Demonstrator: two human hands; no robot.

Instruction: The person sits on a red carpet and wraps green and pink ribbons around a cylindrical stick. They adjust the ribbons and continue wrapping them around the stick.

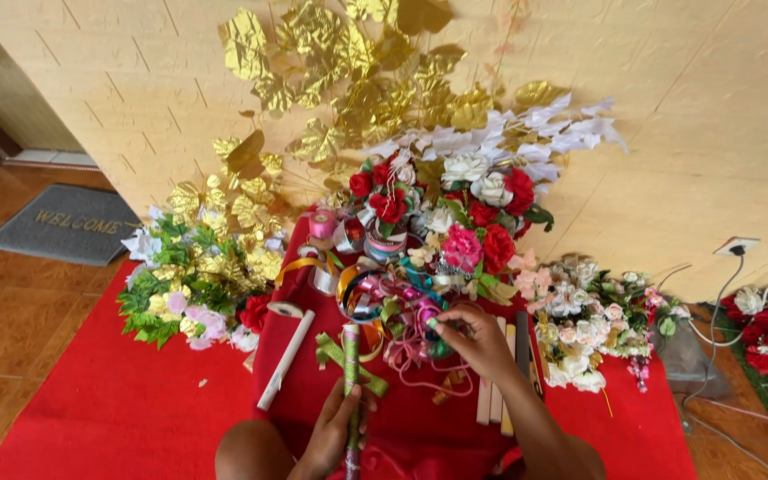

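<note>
My left hand grips a thin upright stick wrapped in green and pink tape, held over a red cloth. My right hand reaches forward into a tangle of curled ribbons, pink, green and gold, with its fingertips pinching at a strand. Behind the ribbons stands a bunch of red, pink and white artificial flowers. A green ribbon strip lies crossed on the cloth just under the stick.
A white roll and a tape ring lie left of the stick. Wooden sticks lie by my right arm. Green and gold foliage sits left, pale flowers right, gold leaves on the wall, cables far right.
</note>
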